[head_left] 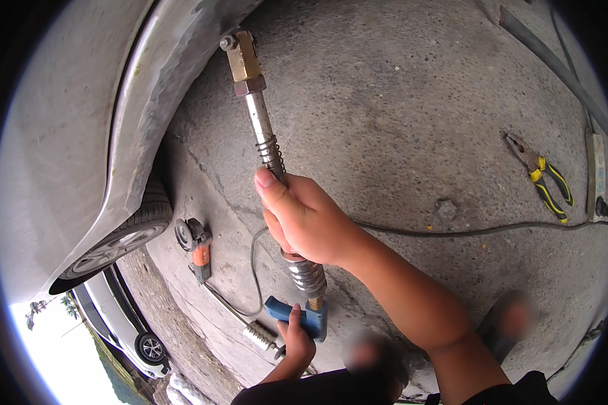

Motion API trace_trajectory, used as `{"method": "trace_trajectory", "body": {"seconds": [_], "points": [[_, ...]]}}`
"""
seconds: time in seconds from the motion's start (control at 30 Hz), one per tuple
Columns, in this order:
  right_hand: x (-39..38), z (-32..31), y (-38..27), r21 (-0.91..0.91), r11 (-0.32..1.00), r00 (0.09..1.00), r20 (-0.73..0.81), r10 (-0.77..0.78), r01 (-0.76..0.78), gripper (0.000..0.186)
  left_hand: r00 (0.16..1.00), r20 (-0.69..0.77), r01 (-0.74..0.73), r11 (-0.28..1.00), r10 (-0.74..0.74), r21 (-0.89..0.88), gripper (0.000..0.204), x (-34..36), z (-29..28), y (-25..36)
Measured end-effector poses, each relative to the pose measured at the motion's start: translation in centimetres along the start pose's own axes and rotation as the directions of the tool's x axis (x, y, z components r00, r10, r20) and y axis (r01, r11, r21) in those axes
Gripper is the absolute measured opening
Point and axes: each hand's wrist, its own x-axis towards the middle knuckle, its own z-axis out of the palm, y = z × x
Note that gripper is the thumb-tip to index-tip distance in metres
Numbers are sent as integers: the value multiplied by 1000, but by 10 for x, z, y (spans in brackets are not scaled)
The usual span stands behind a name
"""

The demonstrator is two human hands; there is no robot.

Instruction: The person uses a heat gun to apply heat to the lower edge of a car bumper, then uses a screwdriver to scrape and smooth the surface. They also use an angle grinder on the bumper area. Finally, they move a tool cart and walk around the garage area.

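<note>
My right hand [302,219] is closed round the middle of a long steel puller tool [258,115], between a coiled spring on its shaft and a ridged metal sleeve [305,277] lower down. The tool's brass head [244,55] is close beside the lower edge of a grey car panel [74,135]; whether they touch, I cannot tell. At the tool's lower end my left hand [297,341] grips a blue handle [284,309], thumb across it.
An orange angle grinder [199,256], a steel rod tool [257,331], a cord [425,233], pliers [547,185] and a power strip [594,175] lie on concrete [412,115]. A car wheel [118,246] is at left, a white car [115,317] beyond. A hose [547,64] runs upper right.
</note>
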Motion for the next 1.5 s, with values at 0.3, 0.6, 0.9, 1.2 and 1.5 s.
{"method": "trace_trajectory", "body": {"seconds": [0.3, 0.6, 0.9, 1.2, 1.5], "points": [[-4, 0, -6, -19, 1000, 1000, -10, -10, 10, 49, 1000, 19, -2, 1000, 2, -2, 52, 1, 1, 2], [-4, 1, -9, 6, 1000, 1000, 10, 28, -29, 49, 1000, 8, 28, 999, -28, -17, 44, -1, 2, 9], [1, 5, 4, -27, 995, 987, -132, -95, 92, 47, 997, 38, 74, 985, -69, -154, 44, 12, -8, 8], [15, 9, -39, -86, 996, 961, -269, -59, 38, 34, 999, -9, 50, 993, -51, -106, 50, 1, 4, 8], [-33, 12, 27, -309, 950, 951, -283, -125, 33, 41, 990, 115, 96, 983, -78, -158, 53, 11, 3, -9]]}}
